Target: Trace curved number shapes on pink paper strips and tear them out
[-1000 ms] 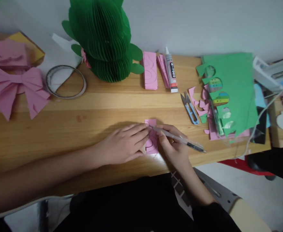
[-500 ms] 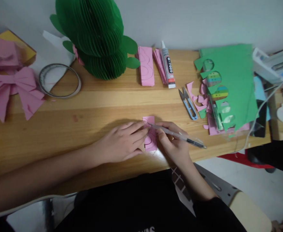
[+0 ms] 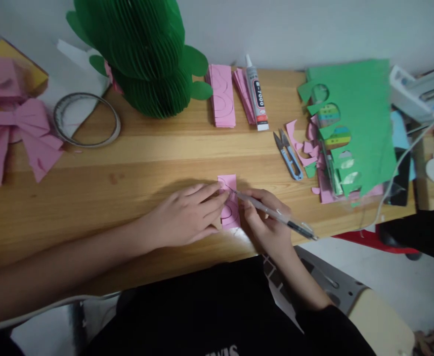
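Pen (image 3: 276, 215) is tracking across the pink strip (image 3: 233, 212): its tip is sitting further right and closer to the person than a second ago.

Head view, the only one: strip is lying on the wooden table (image 3: 146, 163) near the front edge, between both hands. Left hand (image 3: 193, 217) is resting palm down, fingers extended over the strip's left side; gripping nothing visible, probably pinning the paper against sliding. Right hand (image 3: 267, 232) is pinching the pen low, fingers curled, barrel leaning back to the right; likely steadying the point and keeping the line in sight. Snips (image 3: 288, 155), glue tube (image 3: 257, 101) and stacked pink strips (image 3: 222, 101) are sitting further back, presumably leaving elbow room.

Diffs: more of the upper line is showing; whole table is shifting left and up in view, likely camera motion; left hand is holding about the same spot.
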`<state>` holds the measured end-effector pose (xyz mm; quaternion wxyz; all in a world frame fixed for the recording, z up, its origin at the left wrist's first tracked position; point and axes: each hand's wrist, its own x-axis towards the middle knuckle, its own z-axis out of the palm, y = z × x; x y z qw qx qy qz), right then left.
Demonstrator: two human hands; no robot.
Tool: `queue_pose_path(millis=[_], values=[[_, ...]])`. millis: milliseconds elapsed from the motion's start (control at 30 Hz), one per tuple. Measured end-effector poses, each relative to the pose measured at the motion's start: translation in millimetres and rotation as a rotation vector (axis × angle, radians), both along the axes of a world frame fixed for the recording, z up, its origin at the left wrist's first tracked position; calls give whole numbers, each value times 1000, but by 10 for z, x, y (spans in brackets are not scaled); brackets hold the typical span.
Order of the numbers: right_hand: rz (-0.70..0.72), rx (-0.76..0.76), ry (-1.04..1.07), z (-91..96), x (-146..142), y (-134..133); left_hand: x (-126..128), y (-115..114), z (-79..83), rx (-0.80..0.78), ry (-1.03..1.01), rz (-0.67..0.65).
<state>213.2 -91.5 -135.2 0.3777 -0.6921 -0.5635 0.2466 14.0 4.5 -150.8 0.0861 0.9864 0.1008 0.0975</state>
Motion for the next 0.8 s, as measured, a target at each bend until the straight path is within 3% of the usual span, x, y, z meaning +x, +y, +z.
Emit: queue_pose_path(millis=[567,800], values=[[49,-47,29,59,-37,-104,-1,17,7,-32,8,-16],[6,-67,73,25,-32,-115,-2,12,2,-75,10,-6]])
